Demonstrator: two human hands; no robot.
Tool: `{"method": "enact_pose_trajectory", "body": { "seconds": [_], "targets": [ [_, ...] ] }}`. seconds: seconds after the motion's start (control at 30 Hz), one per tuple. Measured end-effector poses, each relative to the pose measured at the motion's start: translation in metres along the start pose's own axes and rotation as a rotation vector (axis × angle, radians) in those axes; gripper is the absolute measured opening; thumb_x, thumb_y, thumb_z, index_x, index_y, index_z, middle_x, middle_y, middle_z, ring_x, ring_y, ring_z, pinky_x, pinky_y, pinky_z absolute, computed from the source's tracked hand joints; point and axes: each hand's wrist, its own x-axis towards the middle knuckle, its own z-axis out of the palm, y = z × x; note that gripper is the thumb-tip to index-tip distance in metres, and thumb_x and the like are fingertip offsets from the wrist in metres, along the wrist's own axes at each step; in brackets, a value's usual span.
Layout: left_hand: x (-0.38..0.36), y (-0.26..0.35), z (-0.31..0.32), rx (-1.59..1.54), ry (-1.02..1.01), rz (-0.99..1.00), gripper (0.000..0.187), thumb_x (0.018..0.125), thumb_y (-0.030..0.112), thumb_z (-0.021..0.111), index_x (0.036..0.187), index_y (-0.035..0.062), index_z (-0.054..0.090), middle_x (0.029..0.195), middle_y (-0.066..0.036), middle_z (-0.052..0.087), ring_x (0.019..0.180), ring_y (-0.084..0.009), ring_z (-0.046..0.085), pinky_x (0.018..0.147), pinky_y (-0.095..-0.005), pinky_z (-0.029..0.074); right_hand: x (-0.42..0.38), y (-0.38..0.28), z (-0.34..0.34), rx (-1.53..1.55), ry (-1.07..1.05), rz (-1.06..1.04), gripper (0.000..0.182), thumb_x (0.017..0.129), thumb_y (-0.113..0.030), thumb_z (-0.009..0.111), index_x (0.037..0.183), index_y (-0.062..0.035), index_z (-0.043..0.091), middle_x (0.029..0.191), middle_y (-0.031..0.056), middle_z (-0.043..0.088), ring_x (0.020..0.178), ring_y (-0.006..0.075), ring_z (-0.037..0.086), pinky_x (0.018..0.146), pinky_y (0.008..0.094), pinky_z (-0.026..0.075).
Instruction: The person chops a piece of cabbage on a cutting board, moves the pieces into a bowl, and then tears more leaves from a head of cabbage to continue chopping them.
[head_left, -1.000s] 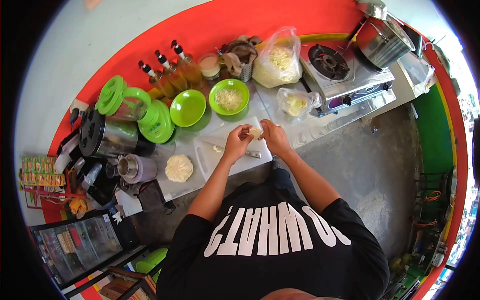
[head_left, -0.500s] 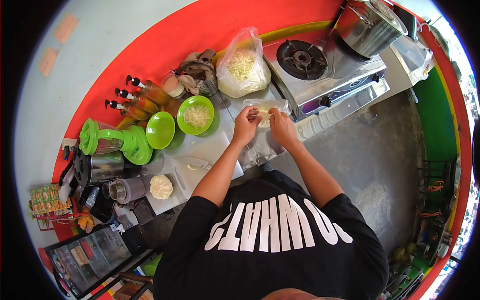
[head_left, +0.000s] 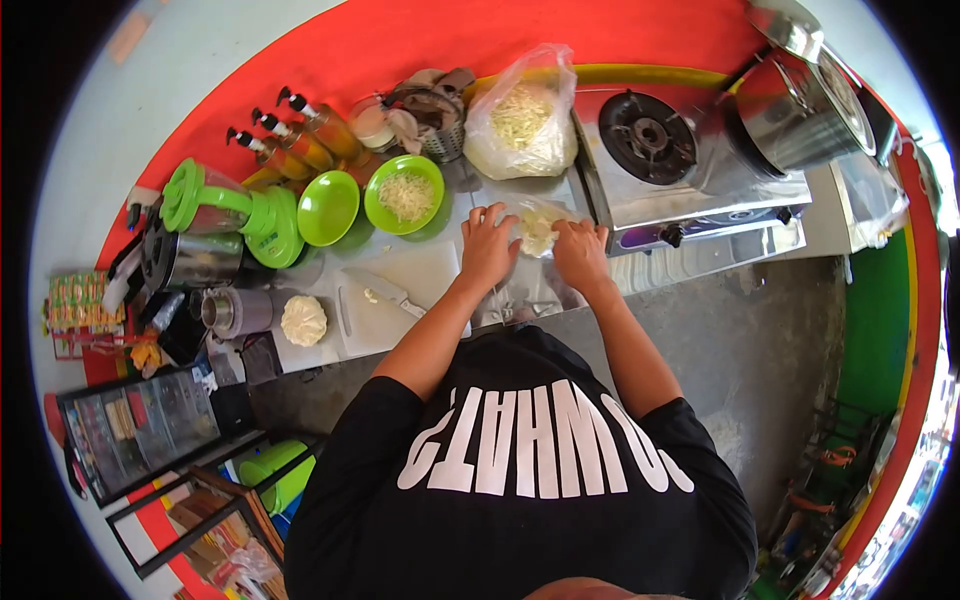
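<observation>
"moved since the earlier frames?"

"yes, both hands: away from the cutting board to the small clear bag, and now farther apart from each other."

"how do the fingers sit?"

"on my left hand, they're partly spread, thumb well out from the rest, beside the bag's left edge. on my right hand, they're bent at the right edge. i can't tell if either one pinches the plastic."

"and the bag itself?"

"lying on the shiny counter between my hands, with pale pieces inside. the stove is just to its right, and the big bag of shreds sits behind."

"what's to your left?"

"the knife lies on the cutting board, pale scraps near its blade. past that sits a round white vegetable. the green bowl of shreds is behind the board, another green bowl beside it."
</observation>
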Motion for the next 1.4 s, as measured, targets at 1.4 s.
{"method": "enact_pose_trajectory", "body": {
  "seconds": [1.4],
  "targets": [
    [-0.185, -0.226, -0.096, -0.173, 0.127, -0.363, 0.019, 0.08, 0.008, 0.077, 0.099, 0.0083, 0.073, 0.107, -0.01, 0.066, 0.106, -0.0335, 0.061, 0.093, -0.0442, 0.051, 0.069, -0.266, 0.173, 0.109, -0.188, -0.236, 0.028, 0.087, 0.001, 0.055, 0.109, -0.0052, 0.071, 0.114, 0.0178, 0.063, 0.115, 0.037, 0.06, 0.099, 0.0456, 0.05]
  ]
}}
